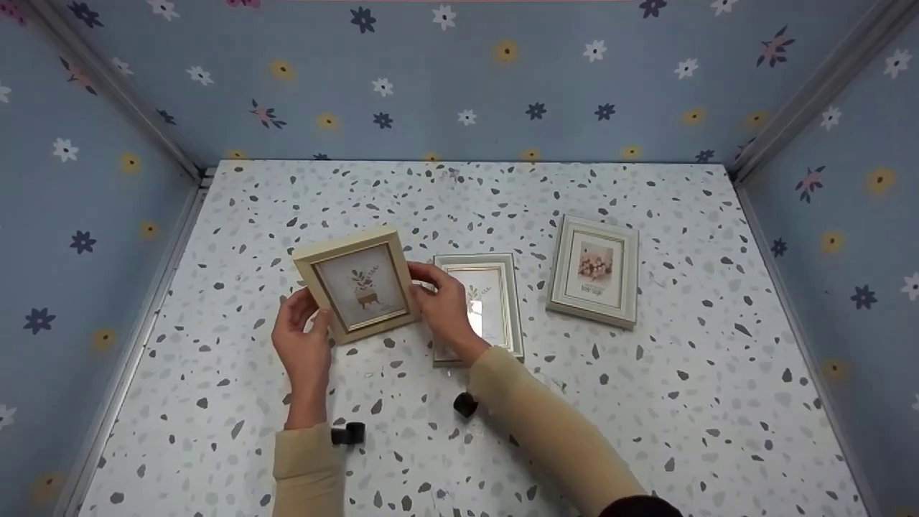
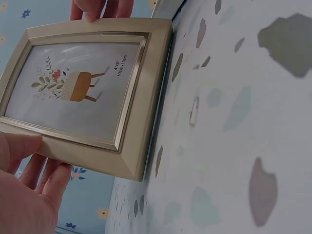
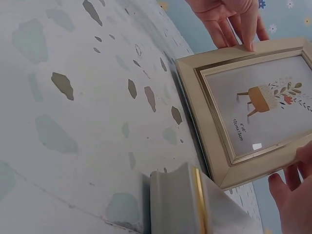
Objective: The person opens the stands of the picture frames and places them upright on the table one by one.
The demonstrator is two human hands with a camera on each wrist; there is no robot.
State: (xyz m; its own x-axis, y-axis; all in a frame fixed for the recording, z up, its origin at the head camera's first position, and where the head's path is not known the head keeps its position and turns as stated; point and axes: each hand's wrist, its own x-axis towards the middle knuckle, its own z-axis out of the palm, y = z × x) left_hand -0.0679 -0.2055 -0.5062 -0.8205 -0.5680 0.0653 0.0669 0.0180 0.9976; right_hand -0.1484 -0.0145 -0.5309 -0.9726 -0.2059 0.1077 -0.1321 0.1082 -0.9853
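A beige picture frame (image 1: pixel 361 285) with a potted-plant print stands tilted back on the speckled table, its lower edge at the surface. My left hand (image 1: pixel 305 337) grips its left side, thumb at the front and fingers behind. On the opposite side my right hand (image 1: pixel 444 305) pinches the frame's edge. The left wrist view has the same beige frame (image 2: pixel 131 105) held between both hands, with "4"x6" 10cmx15cm" printed on the insert. Partly behind my right hand and forearm lies a white picture frame (image 1: pixel 507 301) with a similar plant print.
Another pale picture frame (image 1: pixel 628 280) with a pink flower print lies flat at the right. Straps with black parts (image 1: pixel 350 434) are on my wrists. Blue floral panels (image 1: pixel 459 79) wall the table (image 1: pixel 682 402) at the back and both sides.
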